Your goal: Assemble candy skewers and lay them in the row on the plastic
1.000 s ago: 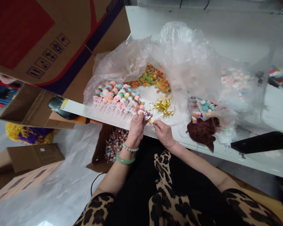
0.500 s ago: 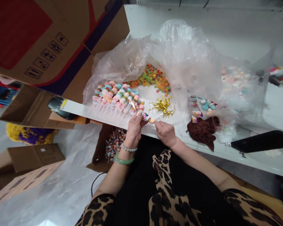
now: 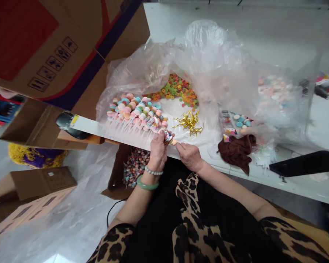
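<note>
My left hand (image 3: pixel 158 149), with a bead bracelet and a green bangle at its wrist, is closed round one end of a wrapped candy skewer (image 3: pixel 169 136). Pastel pieces show through its printed clear wrapper. At the other end, beside a peach-coloured piece, my right hand (image 3: pixel 190 156) pinches the wrapper; its fingertips partly hide what they grip. Just beyond my left hand lies a row of candy skewers (image 3: pixel 137 109) with white sticks pointing towards me. Gold twist ties (image 3: pixel 190 123) form a loose pile past my right hand.
Ring-shaped gummies (image 3: pixel 178 89) lie on crumpled clear plastic (image 3: pixel 208 47). To the right are a brown cloth (image 3: pixel 237 151) and a black tray-like object (image 3: pixel 304 164). A large carton (image 3: pixel 82 44) stands left; a box of small wrapped sweets (image 3: pixel 137 166) sits below the table edge.
My right hand has shifted slightly left and down, closer to my left hand. The skewer's peach end has tipped lower and moved left with it.
</note>
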`<control>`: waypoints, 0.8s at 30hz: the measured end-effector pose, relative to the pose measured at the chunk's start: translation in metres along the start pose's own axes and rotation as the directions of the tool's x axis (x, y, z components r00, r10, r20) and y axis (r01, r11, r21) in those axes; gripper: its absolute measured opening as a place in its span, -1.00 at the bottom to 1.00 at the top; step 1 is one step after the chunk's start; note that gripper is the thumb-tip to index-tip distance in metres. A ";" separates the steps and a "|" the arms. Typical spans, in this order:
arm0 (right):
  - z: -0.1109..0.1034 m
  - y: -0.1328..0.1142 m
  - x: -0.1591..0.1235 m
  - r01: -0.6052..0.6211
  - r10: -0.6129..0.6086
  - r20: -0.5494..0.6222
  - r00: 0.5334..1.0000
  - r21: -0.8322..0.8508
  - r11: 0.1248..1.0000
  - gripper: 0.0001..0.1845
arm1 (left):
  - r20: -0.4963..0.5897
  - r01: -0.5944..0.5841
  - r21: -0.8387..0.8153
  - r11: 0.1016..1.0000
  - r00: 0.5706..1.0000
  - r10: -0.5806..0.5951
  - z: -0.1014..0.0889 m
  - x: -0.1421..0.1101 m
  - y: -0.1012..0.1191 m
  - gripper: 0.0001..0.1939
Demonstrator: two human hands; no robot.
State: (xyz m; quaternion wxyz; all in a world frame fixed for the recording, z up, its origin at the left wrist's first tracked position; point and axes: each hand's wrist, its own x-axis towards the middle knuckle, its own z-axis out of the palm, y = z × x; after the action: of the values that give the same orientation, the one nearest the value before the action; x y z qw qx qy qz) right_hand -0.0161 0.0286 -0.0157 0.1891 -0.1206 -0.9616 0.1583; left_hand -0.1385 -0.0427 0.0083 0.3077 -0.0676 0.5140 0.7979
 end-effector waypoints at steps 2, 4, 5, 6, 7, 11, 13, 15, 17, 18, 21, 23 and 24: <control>0.000 -0.001 0.002 -0.149 0.147 0.026 0.989 0.213 0.966 -0.72 | 0.043 0.003 0.021 1.000 0.999 -0.004 0.001 -0.002 -0.002 -0.66; -0.001 0.000 0.006 -0.352 0.344 0.114 0.932 0.508 0.786 -0.79 | 0.082 0.033 0.029 0.999 0.996 -0.035 0.000 -0.003 -0.003 -0.62; -0.002 0.001 0.008 -0.453 0.428 0.208 0.880 0.642 0.619 -0.83 | 0.092 0.052 0.027 0.998 0.994 -0.054 0.000 -0.002 -0.004 -0.60; -0.004 0.003 0.011 -0.537 0.482 0.324 0.814 0.735 0.413 -0.86 | 0.095 0.072 0.025 0.997 0.993 -0.074 -0.001 -0.001 -0.005 -0.59; -0.006 0.004 0.014 -0.597 0.496 0.447 0.745 0.777 0.197 -0.86 | 0.095 0.089 0.021 0.996 0.991 -0.090 -0.003 0.000 -0.005 -0.59; -0.014 0.009 0.021 -0.640 0.343 0.723 0.600 0.691 -0.337 -0.73 | 0.115 0.128 0.007 0.992 0.985 -0.128 -0.006 0.005 -0.004 -0.60; -0.016 0.011 0.022 -0.634 0.283 0.756 0.590 0.651 -0.419 -0.71 | 0.138 0.131 0.004 0.991 0.982 -0.130 -0.006 0.004 -0.002 -0.61; -0.018 0.012 0.022 -0.631 0.230 0.776 0.587 0.617 -0.469 -0.72 | 0.156 0.127 0.016 0.992 0.979 -0.127 -0.004 0.001 -0.001 -0.60; -0.018 0.012 0.022 -0.637 0.148 0.795 0.588 0.567 -0.522 -0.75 | 0.168 0.119 0.036 0.992 0.978 -0.124 -0.001 -0.003 -0.001 -0.60; -0.017 0.012 0.023 -0.641 0.103 0.803 0.587 0.539 -0.547 -0.75 | 0.170 0.113 0.048 0.992 0.978 -0.120 0.001 -0.005 -0.002 -0.61; -0.014 0.010 0.024 -0.629 0.065 0.806 0.589 0.508 -0.589 -0.75 | 0.170 0.103 0.095 0.990 0.978 -0.118 0.005 -0.013 -0.010 -0.64; -0.011 0.006 0.024 -0.599 0.145 0.791 0.594 0.555 -0.577 -0.73 | 0.159 0.094 0.128 0.987 0.981 -0.114 0.007 -0.017 -0.016 -0.68; -0.011 0.005 0.025 -0.582 0.207 0.775 0.597 0.596 -0.553 -0.73 | 0.152 0.098 0.142 0.985 0.981 -0.119 0.008 -0.018 -0.017 -0.69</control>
State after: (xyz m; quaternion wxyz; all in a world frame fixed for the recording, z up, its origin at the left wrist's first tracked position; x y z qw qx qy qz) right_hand -0.0331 0.0427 -0.0001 -0.0070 -0.3058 -0.2884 0.9073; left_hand -0.1131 -0.0384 0.0061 0.3949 -0.0103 0.5355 0.7464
